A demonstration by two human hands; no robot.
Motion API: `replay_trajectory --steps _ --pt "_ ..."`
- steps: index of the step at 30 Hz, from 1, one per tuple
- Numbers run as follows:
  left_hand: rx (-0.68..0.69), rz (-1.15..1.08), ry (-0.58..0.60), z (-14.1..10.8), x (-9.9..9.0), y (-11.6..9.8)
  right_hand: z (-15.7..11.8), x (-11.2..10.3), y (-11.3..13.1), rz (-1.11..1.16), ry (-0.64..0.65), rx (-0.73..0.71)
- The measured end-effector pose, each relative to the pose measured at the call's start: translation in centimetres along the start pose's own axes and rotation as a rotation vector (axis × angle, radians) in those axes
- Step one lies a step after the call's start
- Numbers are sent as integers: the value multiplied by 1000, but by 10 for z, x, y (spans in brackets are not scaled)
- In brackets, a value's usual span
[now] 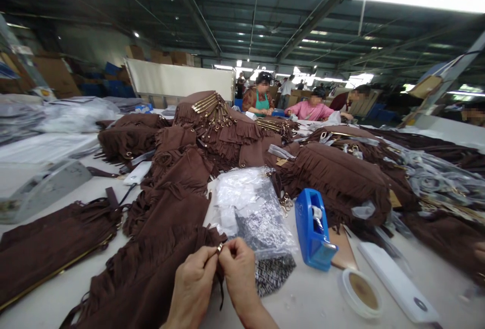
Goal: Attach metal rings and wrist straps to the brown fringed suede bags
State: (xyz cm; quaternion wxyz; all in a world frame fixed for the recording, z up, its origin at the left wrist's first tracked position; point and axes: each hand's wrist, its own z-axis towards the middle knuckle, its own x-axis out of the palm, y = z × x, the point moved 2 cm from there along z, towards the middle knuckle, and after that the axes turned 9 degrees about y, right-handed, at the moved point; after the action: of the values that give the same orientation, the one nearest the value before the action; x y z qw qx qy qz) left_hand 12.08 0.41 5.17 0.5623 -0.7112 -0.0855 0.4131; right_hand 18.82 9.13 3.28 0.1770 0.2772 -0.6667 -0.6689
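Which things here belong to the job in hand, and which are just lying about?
Likely in use:
- small metal fitting, between left hand and right hand
- brown fringed piece nearest them

Likely lying about:
- blue tape dispenser
- white oblong object
- plastic-wrapped packet

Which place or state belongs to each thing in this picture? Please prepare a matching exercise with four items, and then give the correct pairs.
1. Bare left hand and bare right hand
2. Blue plastic tape dispenser
3. Round translucent roll with brown centre
4. Wrinkled clear plastic bag

A. Beside the long white rectangular device, on its left
B. Black-and-white patterned piece at its near edge
C. Meeting at a small shiny metal piece
D. Standing right of the bag

Pairs: 1-C, 2-D, 3-A, 4-B
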Motion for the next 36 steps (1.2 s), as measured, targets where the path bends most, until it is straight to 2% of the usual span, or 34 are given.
replay_trajectory --steps 5,7,11,15,18,21,24,27,30,32,34,36 --pt "-130 -308 76 0 1 0 0 4 -3 -42 35 -33" --pt "-121 -290 44 -2 0 1 1 4 -2 -79 22 -64" --pt "-9 -152 -70 -6 -8 5 6 -8 0 -108 -37 -68" --pt "-75 -285 -118 -4 -19 2 1 -22 5 -62 -52 -28" --pt "-161 -501 -61 -1 -20 -7 -9 -21 15 11 39 -24" --pt "-212 -613 -27 -1 -20 -12 -17 -19 16 61 181 -3" --pt "-209 -665 -55 -2 -23 -11 -23 -20 3 80 323 23" --pt "-208 -730 -67 1 -31 -7 -32 -24 -18 60 428 -14" --pt "-204 -831 -111 9 -45 -11 -44 -25 -36 15 521 -14" --pt "-198 -896 -193 18 -61 -23 -52 -24 -48 4 577 87" --pt "-160 -962 -280 29 -85 -42 -58 -22 -57 -3 544 118" --pt "-61 -1022 -342 37 -117 -62 -62 -19 -61 22 469 25"
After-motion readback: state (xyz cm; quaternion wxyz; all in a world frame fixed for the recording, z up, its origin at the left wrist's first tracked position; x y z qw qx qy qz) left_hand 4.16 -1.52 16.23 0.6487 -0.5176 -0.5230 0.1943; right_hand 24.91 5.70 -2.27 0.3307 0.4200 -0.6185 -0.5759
